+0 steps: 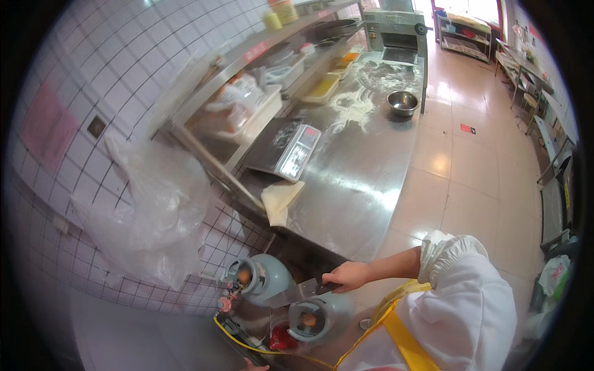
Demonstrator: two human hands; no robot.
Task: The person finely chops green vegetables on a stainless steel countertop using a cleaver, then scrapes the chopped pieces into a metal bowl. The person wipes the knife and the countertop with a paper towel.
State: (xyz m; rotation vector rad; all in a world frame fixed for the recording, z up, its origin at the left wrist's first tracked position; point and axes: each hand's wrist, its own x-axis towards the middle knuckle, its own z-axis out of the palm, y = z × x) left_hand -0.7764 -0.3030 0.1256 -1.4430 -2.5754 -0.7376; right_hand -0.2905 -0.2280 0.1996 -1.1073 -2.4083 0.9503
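Note:
My right hand [347, 277] grips the dark handle of a broad-bladed kitchen knife [291, 294]. Its metal blade points left, above two grey gas cylinders [274, 278]. At the bottom edge, only a few fingers of my left hand [254, 366] show; the rest is cut off. Beyond the knife stands a stainless steel worktable [345, 185]. A folded pale cloth [280, 201] hangs partly over its near left corner, beside a digital scale [284, 148]. Flour [350, 109] is scattered farther back, near a steel bowl [403, 103] at the right edge.
A metal shelf [218, 76] with tubs and bags runs along the tiled wall. Plastic sheeting [162, 204] hangs at left. A yellow hose [241, 344] runs beside the cylinders. A machine [397, 35] stands at the table's far end, with tiled floor [468, 162] to the right.

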